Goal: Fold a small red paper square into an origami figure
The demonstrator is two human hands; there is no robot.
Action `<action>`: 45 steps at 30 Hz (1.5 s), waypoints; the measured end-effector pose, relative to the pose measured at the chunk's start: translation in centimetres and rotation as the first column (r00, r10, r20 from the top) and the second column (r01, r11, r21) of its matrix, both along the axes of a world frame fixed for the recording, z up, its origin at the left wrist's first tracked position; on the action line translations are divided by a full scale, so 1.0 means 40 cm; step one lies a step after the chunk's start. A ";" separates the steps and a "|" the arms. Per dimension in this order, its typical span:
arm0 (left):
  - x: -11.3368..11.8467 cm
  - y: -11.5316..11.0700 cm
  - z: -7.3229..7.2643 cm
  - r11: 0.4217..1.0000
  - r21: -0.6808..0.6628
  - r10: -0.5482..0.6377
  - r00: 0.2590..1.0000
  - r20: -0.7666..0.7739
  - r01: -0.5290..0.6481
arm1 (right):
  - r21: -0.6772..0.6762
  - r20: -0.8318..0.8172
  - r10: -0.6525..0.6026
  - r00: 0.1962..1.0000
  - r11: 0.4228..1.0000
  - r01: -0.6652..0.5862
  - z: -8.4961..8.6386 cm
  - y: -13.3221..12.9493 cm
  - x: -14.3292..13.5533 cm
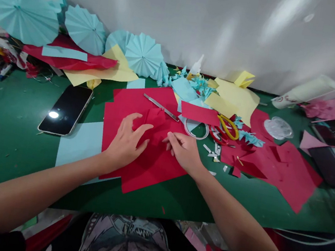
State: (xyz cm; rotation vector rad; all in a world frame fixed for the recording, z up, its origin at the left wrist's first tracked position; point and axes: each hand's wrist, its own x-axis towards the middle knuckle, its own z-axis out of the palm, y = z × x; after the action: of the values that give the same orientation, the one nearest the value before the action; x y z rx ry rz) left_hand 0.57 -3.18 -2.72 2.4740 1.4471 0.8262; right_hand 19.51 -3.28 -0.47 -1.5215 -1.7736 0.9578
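Observation:
Red paper sheets [144,172] lie overlapped on the green table in front of me. My left hand [127,142] is over them with its fingers apart and curved, holding nothing. My right hand [183,149] is at their right side, thumb and forefinger pinched together; what they hold, if anything, is too small to make out. Between the hands is a small red paper piece [155,117], hard to tell from the sheets below. A slim metal tool [161,107] rests on the sheets beyond my hands.
A black phone [66,110] lies at the left. Beyond my right hand are a tape roll [196,130], yellow-handled scissors [228,127] and red handles [219,135]. Pleated blue paper fans [144,55] stand by the wall. Red scraps [292,173] spread at the right.

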 end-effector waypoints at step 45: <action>-0.015 0.008 0.034 0.821 0.048 -0.526 0.785 -0.328 0.570 | 0.274 0.435 0.312 0.844 0.847 -0.455 -0.037 0.055 0.057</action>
State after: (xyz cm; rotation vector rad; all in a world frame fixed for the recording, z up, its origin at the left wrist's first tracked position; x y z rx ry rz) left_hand -0.03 -2.87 -1.34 2.9968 0.6423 0.4544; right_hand 21.78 -1.07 -1.95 -1.1705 -2.4504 0.4707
